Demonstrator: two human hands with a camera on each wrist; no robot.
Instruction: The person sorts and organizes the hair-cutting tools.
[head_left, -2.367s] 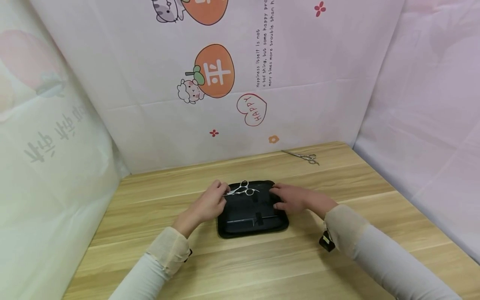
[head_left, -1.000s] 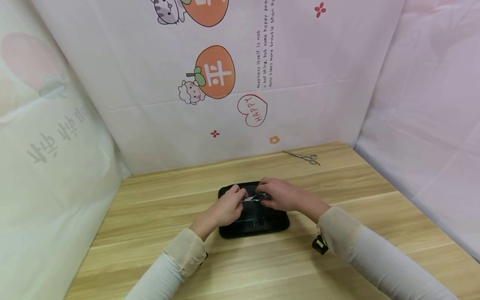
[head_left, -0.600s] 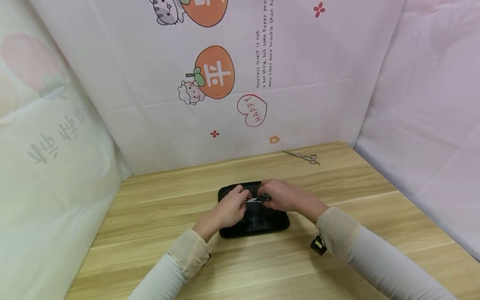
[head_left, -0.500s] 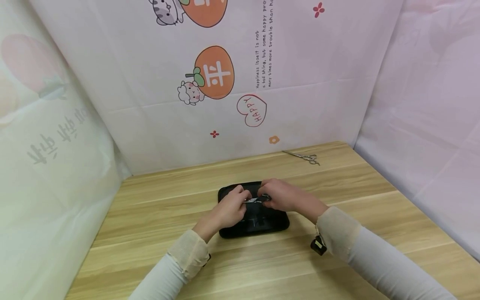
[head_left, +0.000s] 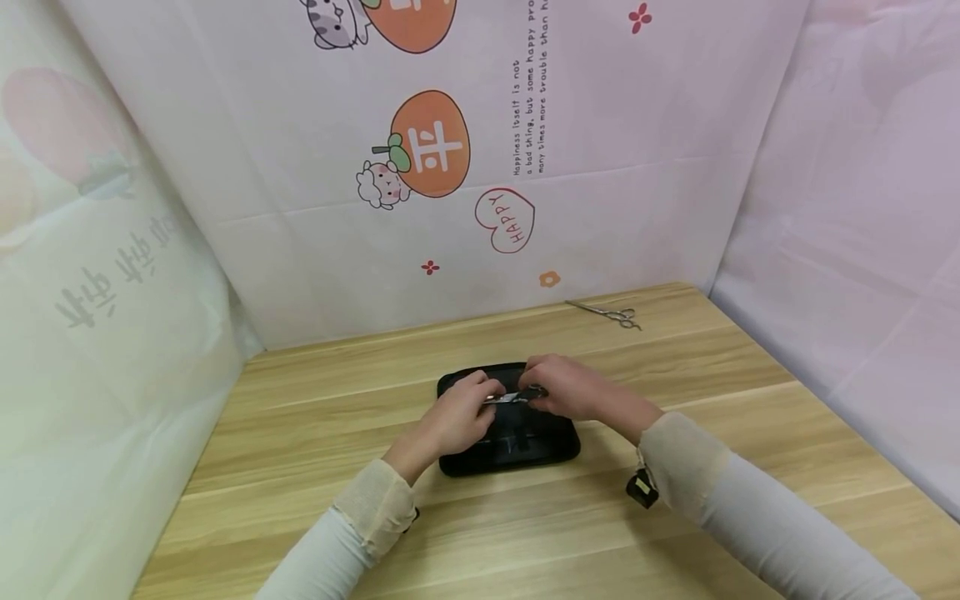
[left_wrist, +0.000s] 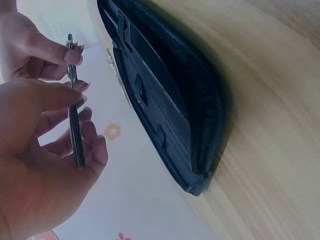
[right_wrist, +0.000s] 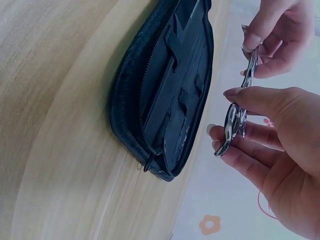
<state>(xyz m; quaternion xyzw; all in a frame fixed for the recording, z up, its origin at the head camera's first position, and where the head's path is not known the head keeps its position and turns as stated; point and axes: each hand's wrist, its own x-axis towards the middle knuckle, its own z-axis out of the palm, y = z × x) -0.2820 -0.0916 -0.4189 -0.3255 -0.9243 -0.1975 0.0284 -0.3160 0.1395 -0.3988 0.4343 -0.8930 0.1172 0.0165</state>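
Observation:
A pair of silver hairdressing scissors (head_left: pixel 510 398) is held level above a black zip case (head_left: pixel 517 457) by both hands. My left hand (head_left: pixel 453 417) pinches the blade end between thumb and fingers. At the handle end my right hand (head_left: pixel 566 387) grips the finger rings, with the thumb on top and the fingers beneath. The right wrist view shows the rings and the curved finger rest of the scissors (right_wrist: pixel 231 122) close up. The case lies open on the table, its zip (right_wrist: pixel 145 75) and inner straps (right_wrist: pixel 173 46) showing.
A second pair of scissors (head_left: pixel 600 312) lies at the back right of the wooden table (head_left: pixel 300 425), near the printed cloth backdrop (head_left: pixel 330 250). White cloth also hangs on the left and right sides.
The scissors have come from the case's back left to over its middle in my left hand. My right hand has left the case's right edge and taken hold of their handles.

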